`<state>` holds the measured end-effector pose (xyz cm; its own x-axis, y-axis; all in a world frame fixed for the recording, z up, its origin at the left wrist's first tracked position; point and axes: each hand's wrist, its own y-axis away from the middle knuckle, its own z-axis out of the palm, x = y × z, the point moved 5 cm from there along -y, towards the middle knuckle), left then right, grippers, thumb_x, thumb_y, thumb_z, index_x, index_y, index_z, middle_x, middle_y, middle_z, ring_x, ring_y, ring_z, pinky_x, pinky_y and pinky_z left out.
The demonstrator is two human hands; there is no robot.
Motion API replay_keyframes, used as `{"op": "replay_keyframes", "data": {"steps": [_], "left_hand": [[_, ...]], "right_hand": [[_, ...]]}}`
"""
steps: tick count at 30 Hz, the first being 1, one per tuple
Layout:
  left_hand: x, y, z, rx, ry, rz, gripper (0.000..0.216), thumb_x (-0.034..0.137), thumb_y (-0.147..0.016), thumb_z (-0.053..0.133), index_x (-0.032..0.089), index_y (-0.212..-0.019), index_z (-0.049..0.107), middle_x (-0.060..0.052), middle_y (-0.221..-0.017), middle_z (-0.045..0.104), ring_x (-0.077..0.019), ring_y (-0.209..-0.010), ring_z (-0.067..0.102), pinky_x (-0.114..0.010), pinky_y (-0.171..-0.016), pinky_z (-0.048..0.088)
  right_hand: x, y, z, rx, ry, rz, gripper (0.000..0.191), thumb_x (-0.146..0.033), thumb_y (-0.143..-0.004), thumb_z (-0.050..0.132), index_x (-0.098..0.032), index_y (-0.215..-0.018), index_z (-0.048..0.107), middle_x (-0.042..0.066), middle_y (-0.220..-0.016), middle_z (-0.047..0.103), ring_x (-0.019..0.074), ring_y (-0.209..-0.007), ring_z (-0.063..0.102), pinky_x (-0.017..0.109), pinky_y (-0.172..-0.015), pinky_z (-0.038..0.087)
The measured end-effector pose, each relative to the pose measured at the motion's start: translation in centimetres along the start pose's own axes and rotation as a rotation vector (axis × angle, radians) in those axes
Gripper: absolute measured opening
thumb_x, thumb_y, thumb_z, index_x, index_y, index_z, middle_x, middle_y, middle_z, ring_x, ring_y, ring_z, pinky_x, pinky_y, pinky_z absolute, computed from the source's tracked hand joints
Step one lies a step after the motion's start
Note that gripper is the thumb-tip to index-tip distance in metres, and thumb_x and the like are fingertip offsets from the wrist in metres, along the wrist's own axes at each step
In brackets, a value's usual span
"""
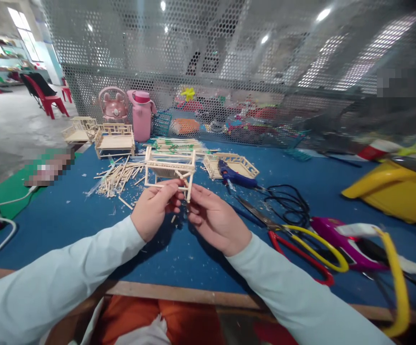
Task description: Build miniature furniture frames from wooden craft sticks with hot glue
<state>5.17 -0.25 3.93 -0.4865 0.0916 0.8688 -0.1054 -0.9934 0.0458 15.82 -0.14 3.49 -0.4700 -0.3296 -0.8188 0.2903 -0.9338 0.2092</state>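
Between my two hands, a miniature chair of pale wooden sticks (pixel 170 165) is held up off the blue table, tilted so that its legs show. My left hand (pixel 156 203) pinches its lower edge near the middle. With fingers closed, my right hand (pixel 215 215) grips the leg at its right corner. Just behind lies a pile of loose sticks (pixel 121 177), with scraps around it. To the right, a blue glue gun (pixel 238 176) rests by another stick-built piece (pixel 229 165) that has a railing.
Large scissors (pixel 294 235) with red and yellow handles lie right, beside a black cable (pixel 290 206) and a purple tool (pixel 347 244). A yellow container (pixel 394 191) stands far right. Finished-looking stick furniture (pixel 115 140) and a pink bottle (pixel 142 115) stand at the back, before a perforated metal screen (pixel 193 52).
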Motion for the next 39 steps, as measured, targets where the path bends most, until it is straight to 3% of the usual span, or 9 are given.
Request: {"op": "replay_keyframes", "data": {"steps": [10, 16, 21, 34, 39], "left_hand": [[0.2, 0.2, 0.3, -0.002, 0.044, -0.020, 0.021, 0.023, -0.064, 0.068, 0.009, -0.079, 0.067, -0.001, -0.061, 0.062, -0.0071, -0.052, 0.053, -0.018, -0.050, 0.046], [0.3, 0.6, 0.3, -0.017, 0.001, -0.020, 0.024, 0.027, -0.059, 0.074, 0.010, -0.076, 0.067, -0.001, -0.058, 0.064, -0.0080, -0.050, 0.055, -0.019, -0.051, 0.047], [0.3, 0.6, 0.2, -0.036, -0.001, -0.013, 0.027, 0.029, -0.058, 0.076, 0.010, -0.075, 0.067, -0.002, -0.062, 0.066, -0.0083, -0.051, 0.057, -0.019, -0.051, 0.047], [-0.2, 1.0, 0.4, -0.025, 0.114, -0.053, 0.024, 0.021, -0.055, 0.080, 0.011, -0.071, 0.064, 0.001, -0.061, 0.062, -0.0058, -0.052, 0.055, -0.016, -0.051, 0.046], [-0.3, 1.2, 0.4, -0.024, 0.099, -0.074, 0.021, 0.024, -0.060, 0.076, 0.012, -0.069, 0.063, 0.002, -0.056, 0.057, -0.0064, -0.049, 0.052, -0.016, -0.048, 0.045]], "right_hand": [[0.1, 0.7, 0.4, -0.043, -0.024, 0.034, 0.022, -0.024, -0.063, 0.074, -0.017, -0.074, 0.056, -0.013, -0.038, 0.029, 0.0015, -0.035, 0.016, 0.012, -0.032, 0.016], [0.3, 1.4, 0.3, -0.033, -0.009, 0.038, 0.020, -0.026, -0.063, 0.071, -0.018, -0.068, 0.054, -0.012, -0.035, 0.034, 0.0017, -0.031, 0.023, 0.014, -0.032, 0.019], [0.1, 1.8, 0.3, 0.002, 0.034, -0.067, 0.024, -0.036, -0.062, 0.071, -0.016, -0.066, 0.056, -0.009, -0.037, 0.042, 0.0039, -0.032, 0.034, 0.016, -0.035, 0.026], [0.7, 1.8, 0.9, -0.027, 0.102, -0.087, 0.027, -0.036, -0.063, 0.076, -0.016, -0.076, 0.064, -0.009, -0.043, 0.045, 0.0004, -0.036, 0.033, 0.013, -0.036, 0.023], [0.8, 1.6, 0.7, 0.004, 0.140, -0.127, 0.031, -0.035, -0.060, 0.077, -0.016, -0.079, 0.062, -0.007, -0.050, 0.054, 0.0012, -0.040, 0.037, 0.012, -0.035, 0.026]]}}
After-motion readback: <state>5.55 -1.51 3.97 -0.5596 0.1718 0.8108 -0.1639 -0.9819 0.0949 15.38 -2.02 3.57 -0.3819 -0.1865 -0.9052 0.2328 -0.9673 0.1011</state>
